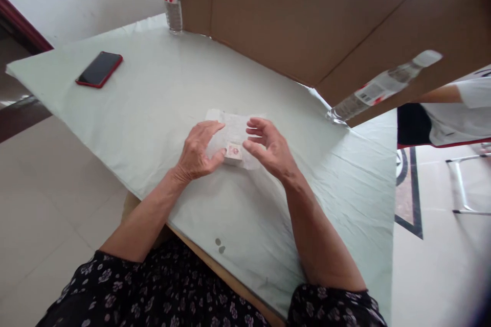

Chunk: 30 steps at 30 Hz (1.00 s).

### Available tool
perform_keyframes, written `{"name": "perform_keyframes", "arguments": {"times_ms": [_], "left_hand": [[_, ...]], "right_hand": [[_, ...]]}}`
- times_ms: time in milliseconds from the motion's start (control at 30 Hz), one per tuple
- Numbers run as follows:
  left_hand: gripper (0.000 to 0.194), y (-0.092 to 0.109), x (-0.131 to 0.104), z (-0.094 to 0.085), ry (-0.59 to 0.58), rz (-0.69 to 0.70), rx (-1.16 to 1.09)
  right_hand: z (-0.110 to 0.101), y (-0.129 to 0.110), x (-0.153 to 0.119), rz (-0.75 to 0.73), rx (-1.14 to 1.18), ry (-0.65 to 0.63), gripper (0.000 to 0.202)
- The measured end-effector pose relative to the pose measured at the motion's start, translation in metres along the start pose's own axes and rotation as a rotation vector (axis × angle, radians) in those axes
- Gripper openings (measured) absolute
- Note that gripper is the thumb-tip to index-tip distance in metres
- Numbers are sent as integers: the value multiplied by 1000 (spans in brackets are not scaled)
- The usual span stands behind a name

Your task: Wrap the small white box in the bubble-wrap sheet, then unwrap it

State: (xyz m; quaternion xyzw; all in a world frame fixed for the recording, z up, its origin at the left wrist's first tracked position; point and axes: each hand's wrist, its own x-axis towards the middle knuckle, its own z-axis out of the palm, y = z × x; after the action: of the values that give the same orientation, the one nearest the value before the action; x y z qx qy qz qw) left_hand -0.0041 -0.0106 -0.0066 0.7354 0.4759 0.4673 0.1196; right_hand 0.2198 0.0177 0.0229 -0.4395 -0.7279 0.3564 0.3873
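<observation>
Bench (134, 112) carries small box (233, 153) and thin sheet (237, 125). Left hand (196, 149) and right hand (273, 149) are spread; careless nudging could crumple the sheet.

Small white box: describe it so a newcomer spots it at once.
On the pale green tablecloth, a thin white sheet lies between the left hand and right hand. The small white box sits at the sheet's near side. Unlike the sheet, it is blocky, with reddish print on top.

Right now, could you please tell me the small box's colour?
The small box is whitish with reddish print on top, seen best in the head view.
</observation>
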Motion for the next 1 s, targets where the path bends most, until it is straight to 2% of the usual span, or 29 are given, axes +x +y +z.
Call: {"name": "perform_keyframes", "arguments": {"times_ms": [67,133,233,333,367,433,500,567,600,667,733,800,900,1000], "left_hand": [[65,-2,-1,2,-102,-19,-13],[73,-6,-1,2,-151,-114,-25],[70,-8,1,-4,-188,-285,-119],[65,-1,3,-15,-265,-375,-358],[63,1,3,-19,-295,-383,-459],[58,2,4,-26,-339,-395,-612],[53,-1,5,-30,-358,-430,-591],[50,-6,5,-29,-388,-465,-433],[49,-8,5,-27,-411,-463,-333],[45,-10,4,-22,-454,-408,-140],[47,-10,2,-18,-484,-294,-1],[58,-10,0,-16,-500,-164,81],[88,-11,-3,-14,-566,-55,144],[107,-15,-6,-12,-673,-72,196]], "right_hand": [[2,0,-2,54,-112,-85,64],[-1,6,-5,117,-204,-116,62],[-10,10,-12,124,-191,-101,46],[-21,2,-25,58,-73,-96,33],[-23,-2,-31,43,-31,-136,31],[-24,-9,-44,54,26,-298,28],[-23,-12,-56,114,11,-481,28],[-19,-12,-63,168,-53,-562,27],[-18,-11,-65,176,-87,-548,26],[-16,-8,-64,159,-141,-424,24],[-13,-4,-57,111,-188,-263,23],[-6,-1,-46,48,-237,-151,28],[11,8,-30,-30,-301,-162,53],[22,16,-22,-59,-345,-193,54]]}}
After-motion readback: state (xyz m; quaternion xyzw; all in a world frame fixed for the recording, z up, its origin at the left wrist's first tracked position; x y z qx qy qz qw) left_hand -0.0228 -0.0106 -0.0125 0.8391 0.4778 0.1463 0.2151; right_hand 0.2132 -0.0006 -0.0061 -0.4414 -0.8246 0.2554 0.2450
